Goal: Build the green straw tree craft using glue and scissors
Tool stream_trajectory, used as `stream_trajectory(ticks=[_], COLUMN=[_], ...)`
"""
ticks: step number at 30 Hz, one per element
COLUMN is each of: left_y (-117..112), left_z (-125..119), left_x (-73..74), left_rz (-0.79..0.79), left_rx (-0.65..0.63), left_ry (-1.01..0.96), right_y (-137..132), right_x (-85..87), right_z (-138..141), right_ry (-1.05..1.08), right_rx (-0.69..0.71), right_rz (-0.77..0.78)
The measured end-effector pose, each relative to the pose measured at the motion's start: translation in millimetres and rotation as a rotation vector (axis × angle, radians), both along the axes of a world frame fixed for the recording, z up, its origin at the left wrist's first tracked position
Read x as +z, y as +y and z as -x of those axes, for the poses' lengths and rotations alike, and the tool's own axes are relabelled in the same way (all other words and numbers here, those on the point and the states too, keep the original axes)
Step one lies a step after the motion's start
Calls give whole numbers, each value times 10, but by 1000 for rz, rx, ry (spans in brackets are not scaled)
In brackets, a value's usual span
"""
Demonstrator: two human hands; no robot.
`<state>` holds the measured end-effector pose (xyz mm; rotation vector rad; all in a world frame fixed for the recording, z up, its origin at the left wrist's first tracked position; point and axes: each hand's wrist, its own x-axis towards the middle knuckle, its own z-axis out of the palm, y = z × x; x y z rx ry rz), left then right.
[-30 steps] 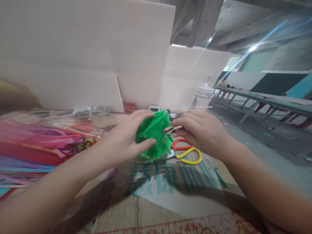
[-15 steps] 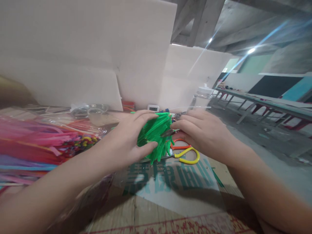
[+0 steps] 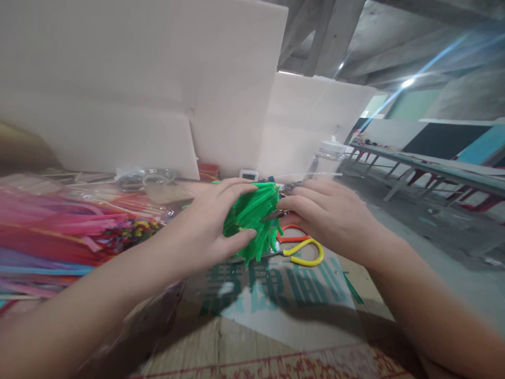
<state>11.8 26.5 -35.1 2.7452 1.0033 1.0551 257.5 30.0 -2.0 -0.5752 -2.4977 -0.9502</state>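
My left hand (image 3: 221,223) is closed round a bundle of bright green pipe cleaners (image 3: 258,213), with its thumb across the near side. The loose ends fan out to the right and downward. At their right edge, my right hand (image 3: 321,210) pinches a small tool with a dark, pointed metal tip (image 3: 273,215). The tip touches or lies just before the green stems; the tool's rest is hidden in the fingers, so its kind is unclear. Below both hands lies a pair of scissors (image 3: 303,252) with one orange and one yellow handle, its blades partly covered by the bundle.
Pink, red and purple pipe cleaners (image 3: 59,226) in clear wrapping heap at the left. A small white device with a screen (image 3: 248,175) and a clear bottle (image 3: 330,157) stand behind. White boards (image 3: 130,79) wall off the back. A printed plastic sheet (image 3: 276,321) covers the wooden table.
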Motion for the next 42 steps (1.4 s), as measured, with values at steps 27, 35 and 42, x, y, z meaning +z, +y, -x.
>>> stream_trajectory(ticks=[27,35,42], left_y=[-24,-22,-21], left_z=[6,11,5], left_x=[1,2,-14], left_rz=[0,-11,-25], left_rx=[16,14,12], left_ry=[21,21,19], right_y=[-92,-82,-94], right_x=[22,24,27], right_z=[42,43,61], right_ry=[31,34,19], right_rx=[-58,-62,-54], right_rz=[92,60,56])
